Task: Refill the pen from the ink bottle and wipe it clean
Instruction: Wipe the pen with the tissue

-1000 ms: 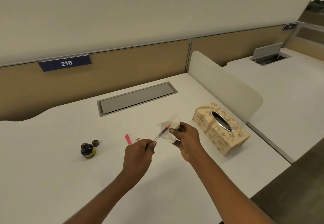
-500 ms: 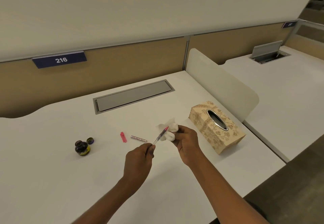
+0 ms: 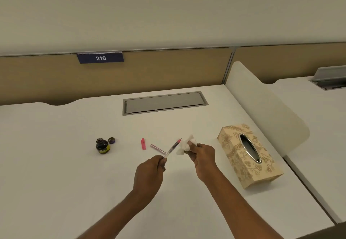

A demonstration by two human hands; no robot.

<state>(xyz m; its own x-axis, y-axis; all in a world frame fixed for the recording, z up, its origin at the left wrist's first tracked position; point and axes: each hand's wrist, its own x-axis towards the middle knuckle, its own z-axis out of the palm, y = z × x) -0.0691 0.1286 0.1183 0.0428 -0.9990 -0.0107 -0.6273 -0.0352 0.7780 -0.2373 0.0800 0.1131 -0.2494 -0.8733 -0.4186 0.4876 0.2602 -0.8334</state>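
Observation:
My left hand (image 3: 149, 171) pinches the rear end of a thin clear pen (image 3: 173, 148) whose pink tip points up and to the right. My right hand (image 3: 201, 154) is closed around a crumpled white tissue (image 3: 186, 145), held just right of the pen tip and slightly apart from it. On the white desk (image 3: 56, 173) to the left stands a small dark ink bottle (image 3: 102, 146), open, with its cap (image 3: 111, 140) beside it. A pink pen cap (image 3: 143, 143) and a pinkish barrel piece (image 3: 158, 148) lie on the desk behind the pen.
A patterned tissue box (image 3: 249, 154) sits to the right of my hands. A grey cable hatch (image 3: 164, 102) is set into the desk at the back. A rounded white divider panel (image 3: 262, 106) separates this desk from the one on the right.
The tissue has come off the pen tip and now sits just to its right. The view has swung to the left, and both hands keep their grip.

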